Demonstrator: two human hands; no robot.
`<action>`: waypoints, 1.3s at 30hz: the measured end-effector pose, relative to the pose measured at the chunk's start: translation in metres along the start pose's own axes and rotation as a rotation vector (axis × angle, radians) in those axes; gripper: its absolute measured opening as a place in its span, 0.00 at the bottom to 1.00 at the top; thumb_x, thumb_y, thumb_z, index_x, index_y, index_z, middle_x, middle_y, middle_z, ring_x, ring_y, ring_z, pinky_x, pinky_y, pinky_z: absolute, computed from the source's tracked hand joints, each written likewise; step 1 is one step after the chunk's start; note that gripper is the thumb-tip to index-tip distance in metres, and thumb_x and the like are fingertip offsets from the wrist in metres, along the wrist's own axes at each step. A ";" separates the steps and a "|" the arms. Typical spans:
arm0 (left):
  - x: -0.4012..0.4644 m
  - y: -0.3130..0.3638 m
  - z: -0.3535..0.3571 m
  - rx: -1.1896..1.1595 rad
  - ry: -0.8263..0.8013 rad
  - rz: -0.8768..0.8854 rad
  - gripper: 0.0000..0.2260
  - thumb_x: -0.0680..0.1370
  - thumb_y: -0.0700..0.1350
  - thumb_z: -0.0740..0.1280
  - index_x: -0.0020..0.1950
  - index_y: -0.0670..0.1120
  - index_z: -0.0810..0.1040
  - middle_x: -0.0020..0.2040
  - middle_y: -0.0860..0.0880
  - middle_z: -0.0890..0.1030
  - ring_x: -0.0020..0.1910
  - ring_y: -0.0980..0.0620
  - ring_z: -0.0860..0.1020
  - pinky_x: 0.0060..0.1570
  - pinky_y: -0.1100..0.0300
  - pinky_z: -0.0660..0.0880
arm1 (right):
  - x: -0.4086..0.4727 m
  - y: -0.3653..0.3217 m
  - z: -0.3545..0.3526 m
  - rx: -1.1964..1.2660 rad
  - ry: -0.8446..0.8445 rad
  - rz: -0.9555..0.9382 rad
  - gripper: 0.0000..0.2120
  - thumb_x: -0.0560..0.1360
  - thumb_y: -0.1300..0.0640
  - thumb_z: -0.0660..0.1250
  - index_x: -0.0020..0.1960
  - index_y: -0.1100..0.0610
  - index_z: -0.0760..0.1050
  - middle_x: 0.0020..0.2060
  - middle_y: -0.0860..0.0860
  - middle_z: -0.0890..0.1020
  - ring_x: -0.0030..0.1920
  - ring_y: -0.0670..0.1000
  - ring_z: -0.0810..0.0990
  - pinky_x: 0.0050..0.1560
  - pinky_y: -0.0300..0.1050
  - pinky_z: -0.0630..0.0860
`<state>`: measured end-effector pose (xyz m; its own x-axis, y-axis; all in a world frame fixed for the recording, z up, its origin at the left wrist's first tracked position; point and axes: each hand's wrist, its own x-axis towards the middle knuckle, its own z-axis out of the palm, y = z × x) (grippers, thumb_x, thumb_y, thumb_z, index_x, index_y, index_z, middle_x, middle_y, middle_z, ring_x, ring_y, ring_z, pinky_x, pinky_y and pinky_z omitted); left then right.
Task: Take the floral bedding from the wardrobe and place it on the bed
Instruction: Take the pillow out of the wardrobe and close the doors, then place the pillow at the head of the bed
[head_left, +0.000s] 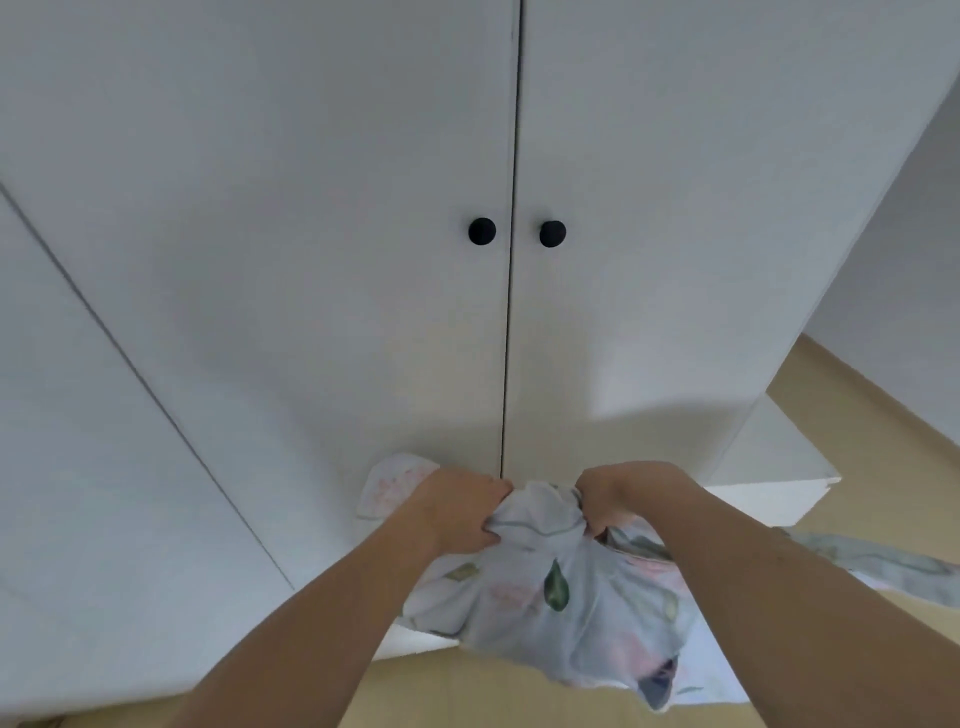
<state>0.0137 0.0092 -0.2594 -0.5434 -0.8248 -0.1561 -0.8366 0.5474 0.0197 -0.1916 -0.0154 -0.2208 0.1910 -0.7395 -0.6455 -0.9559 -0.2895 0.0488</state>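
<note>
The floral bedding (561, 597) is a pale cloth printed with green leaves and pink flowers. It hangs bunched in front of the white wardrobe (311, 260), low in the view. My left hand (457, 512) grips its top edge on the left, and my right hand (610, 499) grips the same edge on the right. A corner of the cloth (389, 486) sticks out to the left behind my left hand. More of it trails off to the right (883, 564). The wardrobe's two doors are closed.
Two round black knobs (482, 231) (552, 234) sit either side of the door seam. A light wooden floor (883, 467) shows at the right and below. A white wall (924, 260) stands to the right of the wardrobe.
</note>
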 end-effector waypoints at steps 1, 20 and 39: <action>-0.005 0.000 0.001 -0.017 -0.008 -0.050 0.18 0.75 0.54 0.67 0.63 0.50 0.71 0.57 0.47 0.79 0.56 0.44 0.78 0.52 0.53 0.72 | 0.005 -0.002 -0.001 0.002 0.007 -0.029 0.16 0.73 0.55 0.69 0.58 0.61 0.77 0.54 0.56 0.80 0.52 0.56 0.78 0.59 0.50 0.75; -0.337 -0.027 0.038 -0.083 -0.046 -1.068 0.04 0.76 0.41 0.58 0.42 0.49 0.68 0.42 0.47 0.80 0.42 0.44 0.79 0.37 0.56 0.64 | -0.008 -0.328 0.013 -0.338 0.016 -0.821 0.06 0.74 0.57 0.66 0.43 0.60 0.73 0.40 0.54 0.75 0.42 0.52 0.74 0.43 0.44 0.69; -0.713 0.080 0.141 -0.137 0.042 -1.897 0.09 0.76 0.38 0.58 0.52 0.49 0.72 0.42 0.51 0.80 0.41 0.48 0.80 0.34 0.56 0.69 | -0.210 -0.692 0.177 -0.746 -0.085 -1.410 0.07 0.73 0.55 0.65 0.48 0.56 0.78 0.47 0.53 0.81 0.47 0.54 0.80 0.52 0.47 0.76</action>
<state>0.3438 0.6609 -0.2858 0.9689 -0.2436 -0.0422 -0.2458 -0.9677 -0.0568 0.3904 0.4475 -0.2543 0.7507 0.3919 -0.5319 0.2897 -0.9188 -0.2680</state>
